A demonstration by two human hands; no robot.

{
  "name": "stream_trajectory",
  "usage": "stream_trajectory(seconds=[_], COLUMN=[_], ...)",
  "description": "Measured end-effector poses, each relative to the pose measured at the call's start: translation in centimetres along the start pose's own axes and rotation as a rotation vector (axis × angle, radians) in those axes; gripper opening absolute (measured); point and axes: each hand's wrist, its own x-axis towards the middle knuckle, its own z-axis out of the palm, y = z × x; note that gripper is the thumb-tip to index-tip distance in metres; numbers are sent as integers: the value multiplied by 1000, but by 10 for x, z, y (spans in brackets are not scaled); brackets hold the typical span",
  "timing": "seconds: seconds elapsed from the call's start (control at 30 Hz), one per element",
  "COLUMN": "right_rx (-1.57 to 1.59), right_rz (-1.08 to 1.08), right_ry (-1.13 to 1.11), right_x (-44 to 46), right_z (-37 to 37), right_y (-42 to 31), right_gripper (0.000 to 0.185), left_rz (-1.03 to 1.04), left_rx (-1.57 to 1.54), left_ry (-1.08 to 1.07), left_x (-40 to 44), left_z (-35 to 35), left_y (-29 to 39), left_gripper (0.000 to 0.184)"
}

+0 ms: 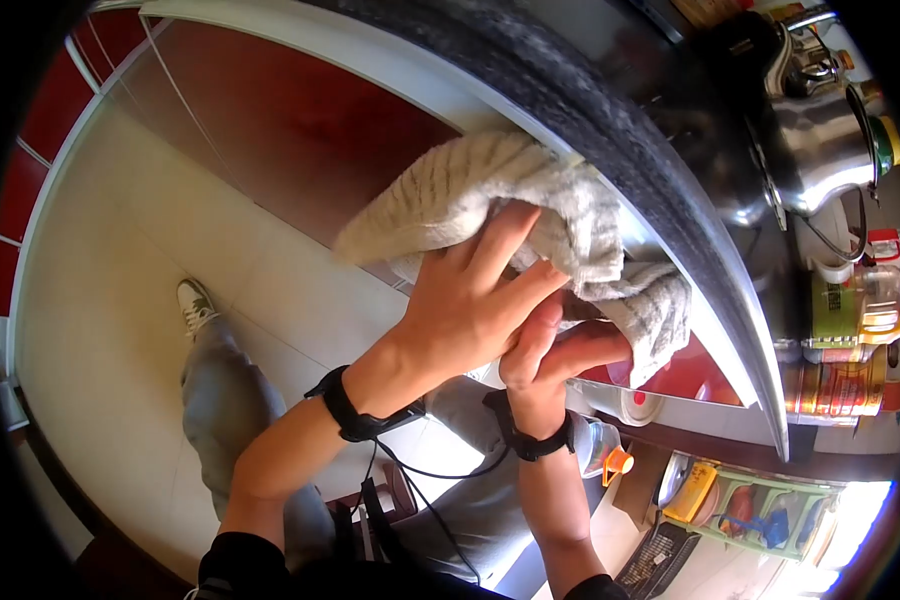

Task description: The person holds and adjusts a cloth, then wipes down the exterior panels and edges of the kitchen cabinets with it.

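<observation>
A beige, grey-striped towel [470,190] is bunched up in front of the red cabinet, just below the counter edge. My left hand [465,305] grips its lower folds, with some fingertips hidden in the cloth. Close against it, my right hand [555,350] has its thumb and a finger at the towel's right end; its other fingers are covered. Both wrists wear black straps, and a thin black cable hangs between them.
A dark stone countertop [610,110] curves above the towel, over red cabinet fronts [300,90]. On it stand a steel kettle [820,140] and several bottles and jars [840,310]. Lower right are an orange-capped bottle [605,450] and a green rack [760,510].
</observation>
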Motion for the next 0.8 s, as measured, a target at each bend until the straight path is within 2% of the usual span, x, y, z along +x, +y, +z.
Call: stream_trajectory(seconds=[0.07,0.2,0.27,0.33,0.37,0.5,0.53,0.6,0.7,0.77,0.8], right_rx=[71,-41,-198,-479,-708,-510,-322,-154,-108,174,207], right_rz=[-44,5,-74,-250,-475,-413,-342,-247,-150,33,101], right_ry=[129,174,136,35,69,30,9,-17,-39,-36,-19], right_x=[-1,2,13,43,24,30,34,34,19,7,1], right_z=[3,19,28,33,41,30,24,13,-4,-10,-9], right_y=[3,-8,-23,-51,-27,-31,-33,-32,-27,-22,-26], right_gripper=[76,61,49,33,37,44,45,47,54,59,60], left_rz=[-29,-3,-143,-31,-33,-116,-123,-149,-80,-49,-37], left_rx=[54,243,303,422,392,251,225,133,96,54,40], left_ry=[8,-15,23,-25,-28,-57,-34,4,-9,-113,-143], left_x=[6,9,13,11,13,18,13,10,2,-3,-5], left_z=[-1,-11,-19,-28,-30,-32,-26,-20,-5,-5,-4], left_y=[7,5,3,-9,-11,-1,-1,7,18,29,33], left_gripper=[28,32,33,31,32,33,34,38,38,36,35])
